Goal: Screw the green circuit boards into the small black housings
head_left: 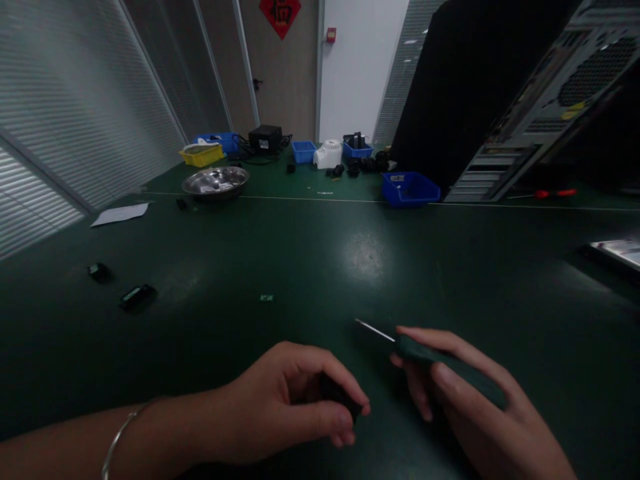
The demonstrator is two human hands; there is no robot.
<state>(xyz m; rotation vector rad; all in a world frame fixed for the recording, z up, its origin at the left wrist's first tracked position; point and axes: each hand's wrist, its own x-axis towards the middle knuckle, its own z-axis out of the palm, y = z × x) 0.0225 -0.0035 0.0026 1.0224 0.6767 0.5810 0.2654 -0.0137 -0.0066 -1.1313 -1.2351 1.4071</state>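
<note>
My left hand (300, 400) is closed around a small black plastic part (340, 395), which the fingers and thumb partly cover. To the right, my right hand (465, 393) grips a screwdriver (450, 370) by its dark green handle. Its thin metal shaft points up and left, apart from the black part. Beyond my left hand a tiny green circuit board (267, 298) lies on the green tabletop (300, 253). Two small black pieces, a longer one (137, 297) and a shorter one (99, 271), rest on the left side.
A metal bowl (215, 181), a yellow bin (201, 155) and a blue bin (410, 189) stand farther back. An open computer case (545, 107) rises at the right. A lit screen-like device (617, 253) sits at the right edge, and white paper (120, 214) lies at left.
</note>
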